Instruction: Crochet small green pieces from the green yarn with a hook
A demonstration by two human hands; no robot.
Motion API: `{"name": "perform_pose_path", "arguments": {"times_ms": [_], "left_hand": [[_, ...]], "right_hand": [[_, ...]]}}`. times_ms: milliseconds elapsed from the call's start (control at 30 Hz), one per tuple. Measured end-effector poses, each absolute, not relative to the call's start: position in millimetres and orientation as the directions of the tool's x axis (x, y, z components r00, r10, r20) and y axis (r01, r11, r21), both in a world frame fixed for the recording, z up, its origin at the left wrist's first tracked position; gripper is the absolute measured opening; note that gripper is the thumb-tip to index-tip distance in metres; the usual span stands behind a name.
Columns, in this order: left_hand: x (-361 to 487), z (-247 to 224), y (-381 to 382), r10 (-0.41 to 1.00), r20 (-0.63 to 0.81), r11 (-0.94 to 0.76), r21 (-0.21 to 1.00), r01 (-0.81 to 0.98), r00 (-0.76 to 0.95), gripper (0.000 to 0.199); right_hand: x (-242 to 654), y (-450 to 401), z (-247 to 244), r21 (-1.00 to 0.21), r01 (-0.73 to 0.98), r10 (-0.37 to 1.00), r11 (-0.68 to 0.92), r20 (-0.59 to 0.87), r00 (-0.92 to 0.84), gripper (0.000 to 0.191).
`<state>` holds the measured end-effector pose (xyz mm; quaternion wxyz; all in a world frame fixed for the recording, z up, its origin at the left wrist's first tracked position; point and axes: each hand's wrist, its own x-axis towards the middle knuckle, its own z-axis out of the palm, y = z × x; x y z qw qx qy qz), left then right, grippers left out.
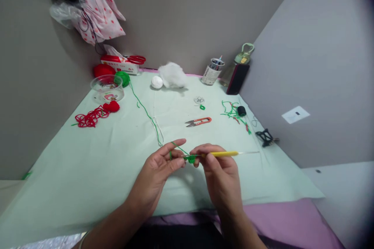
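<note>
My right hand [220,173] grips a crochet hook [223,154] by its yellow handle, the metal tip pointing left. A small green crochet piece [191,159] is pinched between the thumb and fingers of my left hand [159,169], with the hook's tip at it. Green yarn [144,109] wraps round the left fingers and trails back to a green yarn ball [122,79]. The raised left index finger holds the strand taut. Fingers partly hide the piece, so its stitches cannot be made out.
Beyond my hands lie orange thread snips [199,121]. To the left are red yarn [93,117] and a clear bowl [107,89]. White stuffing [173,75] and a white yarn ball [157,82] sit at the back. A pen can [212,72], a phone [238,79] and yarn scraps [232,111] are right.
</note>
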<state>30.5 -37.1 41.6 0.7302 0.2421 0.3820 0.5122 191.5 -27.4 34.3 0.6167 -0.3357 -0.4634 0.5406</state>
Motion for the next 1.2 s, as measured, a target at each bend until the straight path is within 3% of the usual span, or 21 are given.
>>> {"name": "perform_pose_path", "arguments": {"times_ms": [367, 900, 1033, 1200], "left_hand": [[30.5, 42.6, -37.2, 0.947, -0.287, 0.320, 0.810, -0.490, 0.144, 0.033], [28.2, 34.4, -40.6, 0.968, -0.223, 0.251, 0.864, -0.436, 0.116, 0.028], [28.6, 34.4, -40.8, 0.972, -0.209, 0.235, 0.873, -0.427, 0.106, 0.030], [29.6, 36.2, -40.2, 0.971, -0.216, 0.239, 0.867, -0.438, 0.102, 0.031]], "right_hand": [[194.7, -28.3, 37.3, -0.914, -0.379, 0.987, 0.141, 0.160, -0.017, 0.017], [197.5, -38.4, 37.3, -0.919, 0.009, 0.918, 0.395, 0.394, -0.038, 0.021], [195.9, -41.2, 38.0, -0.872, 0.020, 0.872, 0.489, 0.488, -0.038, 0.025], [194.4, -42.2, 38.1, -0.883, 0.022, 0.883, 0.469, 0.469, -0.032, 0.023]]}}
